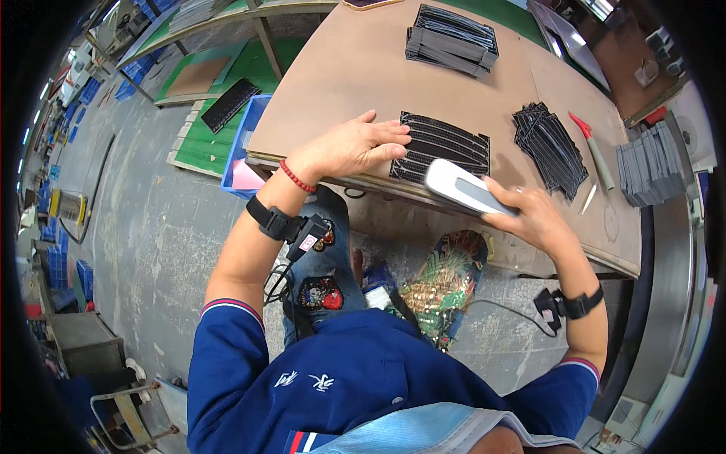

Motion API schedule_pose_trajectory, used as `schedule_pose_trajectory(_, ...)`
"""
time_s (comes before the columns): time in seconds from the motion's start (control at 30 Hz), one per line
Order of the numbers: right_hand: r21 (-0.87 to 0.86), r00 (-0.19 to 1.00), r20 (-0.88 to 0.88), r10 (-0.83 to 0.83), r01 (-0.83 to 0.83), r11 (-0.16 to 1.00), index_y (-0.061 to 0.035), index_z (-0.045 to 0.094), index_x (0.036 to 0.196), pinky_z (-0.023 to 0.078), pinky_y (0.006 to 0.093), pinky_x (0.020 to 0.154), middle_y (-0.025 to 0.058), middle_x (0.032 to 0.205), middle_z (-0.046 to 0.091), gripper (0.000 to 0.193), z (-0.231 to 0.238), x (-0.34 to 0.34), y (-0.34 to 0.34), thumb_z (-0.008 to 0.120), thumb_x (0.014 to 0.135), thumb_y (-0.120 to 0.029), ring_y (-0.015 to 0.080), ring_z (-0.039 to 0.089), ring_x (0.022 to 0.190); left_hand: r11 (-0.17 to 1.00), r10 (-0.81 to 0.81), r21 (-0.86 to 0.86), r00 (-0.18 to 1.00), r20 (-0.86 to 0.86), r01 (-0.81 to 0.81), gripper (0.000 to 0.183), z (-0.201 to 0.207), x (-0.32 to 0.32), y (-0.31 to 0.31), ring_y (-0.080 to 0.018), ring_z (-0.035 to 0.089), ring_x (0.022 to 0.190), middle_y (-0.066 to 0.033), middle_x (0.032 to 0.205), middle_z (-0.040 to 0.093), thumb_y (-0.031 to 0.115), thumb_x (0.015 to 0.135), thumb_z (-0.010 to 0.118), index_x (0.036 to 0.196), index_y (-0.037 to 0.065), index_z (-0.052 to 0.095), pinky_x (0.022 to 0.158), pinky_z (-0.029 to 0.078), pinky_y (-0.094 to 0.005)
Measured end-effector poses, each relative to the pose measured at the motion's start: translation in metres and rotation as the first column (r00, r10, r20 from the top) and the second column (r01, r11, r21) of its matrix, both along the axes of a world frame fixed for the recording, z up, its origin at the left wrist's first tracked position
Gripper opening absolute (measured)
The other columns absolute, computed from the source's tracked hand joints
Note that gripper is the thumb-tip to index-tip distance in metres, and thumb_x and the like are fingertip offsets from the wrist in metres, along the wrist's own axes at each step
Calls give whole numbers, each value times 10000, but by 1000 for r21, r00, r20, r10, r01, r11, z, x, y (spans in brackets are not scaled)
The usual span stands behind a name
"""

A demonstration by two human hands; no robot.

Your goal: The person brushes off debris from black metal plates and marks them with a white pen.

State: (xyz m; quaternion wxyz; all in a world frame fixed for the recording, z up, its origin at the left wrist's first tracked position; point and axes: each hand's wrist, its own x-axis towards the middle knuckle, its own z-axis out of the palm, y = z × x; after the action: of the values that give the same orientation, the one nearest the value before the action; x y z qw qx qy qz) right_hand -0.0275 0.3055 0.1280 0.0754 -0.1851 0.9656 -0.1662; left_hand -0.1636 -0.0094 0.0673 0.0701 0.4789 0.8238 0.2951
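Observation:
A black panel point(448, 144) with curved rows of pale marks lies flat at the near edge of the tan worktable point(325, 83). My left hand point(349, 145) rests at the panel's left edge, fingers stretched out and holding nothing. In my right hand point(533, 213) is a white, rounded oblong tool point(460, 184) with a grey inset, gripped at its right end. The tool is tilted over the panel's near right corner and hides part of it. Whether its underside touches the panel, I cannot tell.
A stack of black and grey pieces point(451, 49) stands farther back. To the right lie a fanned pile of black pieces point(550, 147), a red-tipped grey-green tool point(594, 150), a thin pale stick point(588, 199) and a grey stack point(650, 163). A blue crate point(240, 147) sits beside the table's left edge.

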Motion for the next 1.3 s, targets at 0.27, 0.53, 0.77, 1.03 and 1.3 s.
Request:
schedule_pose_trajectory(0.27, 107, 987, -153, 58, -42, 993, -175, 570, 1323, 488, 439, 704, 190, 826, 657, 577, -14, -14, -13, 687, 806, -402, 360, 635, 795, 998, -26, 58, 1000, 6, 26, 494, -7, 0, 0, -288, 389, 1375, -141, 1379, 532, 412, 1019, 382, 1307, 59, 574, 1173, 138, -526)
schedule_pose_trajectory(0.53, 77, 989, -121, 81, -72, 994, -206, 568, 1327, 490, 440, 706, 164, 856, 665, 563, -18, -32, -37, 668, 814, -416, 350, 637, 823, 998, 2, 64, 997, 78, -7, 477, -5, 3, 2, -269, 394, 1374, -115, 1388, 529, 380, 1020, 374, 1300, 51, 576, 1180, 155, -486)
schedule_pose_trajectory(0.77, 85, 948, -85, -307, 314, 946, -192, 568, 1335, 491, 426, 740, 240, 867, 649, 602, -15, 36, 54, 736, 770, -319, 385, 639, 832, 998, 19, 66, 1000, -21, -17, 467, -8, 5, 0, -264, 395, 1372, -118, 1408, 509, 366, 994, 425, 1301, 46, 571, 1177, 177, -486)
schedule_pose_trajectory(1.03, 0, 884, -147, -443, 448, 894, -108, 606, 1280, 492, 422, 744, 272, 864, 649, 550, -20, 46, 60, 731, 785, -313, 402, 645, 822, 993, -4, 111, 931, -364, 48, 461, -16, 50, -15, -314, 506, 1264, -124, 1301, 585, 306, 828, 684, 1198, 44, 604, 1098, 355, -469)
schedule_pose_trajectory(1.3, 178, 880, -324, -346, 417, 891, -81, 520, 1342, 512, 472, 660, 242, 819, 666, 570, -38, 3, 19, 566, 907, -445, 396, 657, 751, 978, 208, 121, 781, -589, -168, 570, -36, 84, 4, -283, 500, 1265, -122, 1293, 567, 242, 762, 728, 1257, 18, 559, 1093, 353, -462)
